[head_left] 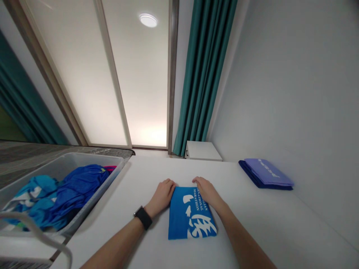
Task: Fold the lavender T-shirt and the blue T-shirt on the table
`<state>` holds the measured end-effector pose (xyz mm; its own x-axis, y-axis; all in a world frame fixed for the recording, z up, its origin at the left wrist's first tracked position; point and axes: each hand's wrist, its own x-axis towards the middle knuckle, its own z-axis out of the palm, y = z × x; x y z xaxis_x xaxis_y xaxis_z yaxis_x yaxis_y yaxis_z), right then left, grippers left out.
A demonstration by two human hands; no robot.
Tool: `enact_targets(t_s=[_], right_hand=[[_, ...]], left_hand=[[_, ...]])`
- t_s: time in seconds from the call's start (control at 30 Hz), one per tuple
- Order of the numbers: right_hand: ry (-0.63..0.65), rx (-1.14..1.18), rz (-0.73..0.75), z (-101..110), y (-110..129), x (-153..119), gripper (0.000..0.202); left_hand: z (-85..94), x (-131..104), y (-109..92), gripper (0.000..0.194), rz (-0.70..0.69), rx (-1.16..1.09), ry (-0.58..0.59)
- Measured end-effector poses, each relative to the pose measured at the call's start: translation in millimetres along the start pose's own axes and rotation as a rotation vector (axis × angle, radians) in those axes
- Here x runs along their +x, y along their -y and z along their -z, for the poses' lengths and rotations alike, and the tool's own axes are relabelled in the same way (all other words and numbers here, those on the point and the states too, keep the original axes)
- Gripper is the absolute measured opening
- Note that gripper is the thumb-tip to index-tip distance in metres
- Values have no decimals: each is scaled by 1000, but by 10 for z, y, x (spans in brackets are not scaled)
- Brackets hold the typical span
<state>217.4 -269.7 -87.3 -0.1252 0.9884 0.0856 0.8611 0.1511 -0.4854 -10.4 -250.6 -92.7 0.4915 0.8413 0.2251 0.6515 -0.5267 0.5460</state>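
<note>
On the white table [123,228] in front of me lies a folded blue shirt [179,220], a flat, near-rectangular bundle with large white characters and the word MARATHON printed on it. My left hand [162,194], with a black watch at the wrist, has its fingers closed at the far left corner of the shirt. At the far right corner, my right hand [206,191] bends its fingers over the shirt's edge, covering part of the print. The fingertips of both hands are partly hidden.
To the left, a grey plastic bin [92,198] holds crumpled blue clothes [78,186]. Folded purple and navy clothes [269,173] lie at the right by the wall. A white cabinet [203,149] stands beyond the table. A pale curved tube [42,235] crosses the lower left.
</note>
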Motion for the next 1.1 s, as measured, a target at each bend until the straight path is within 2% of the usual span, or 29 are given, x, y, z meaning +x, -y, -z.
enact_targets(t_s=[0.1,0.23,0.33,0.43,0.6,0.87,1.1], right_hand=[[4,-14,-29,4,32,7,34],[-8,-85,-104,14,84,3,35],[-23,-91,-117,11,95,0,35],[-46,-63,-91,19,100,-5,35],[-52,-42,-89,33,115,-13,36],[-103,27,-93,-59,25,24,33],[-40,-80,-167,-38,46,22,34]], left_hand=[[21,10,11,27,3,-47,-6],[142,-9,58,25,11,-241,10],[266,-46,89,26,-59,-314,90],[335,-80,78,27,-139,-293,120],[301,-90,51,27,-182,-213,109],[273,-75,139,18,-117,-168,102],[199,-74,193,17,-90,-134,80]])
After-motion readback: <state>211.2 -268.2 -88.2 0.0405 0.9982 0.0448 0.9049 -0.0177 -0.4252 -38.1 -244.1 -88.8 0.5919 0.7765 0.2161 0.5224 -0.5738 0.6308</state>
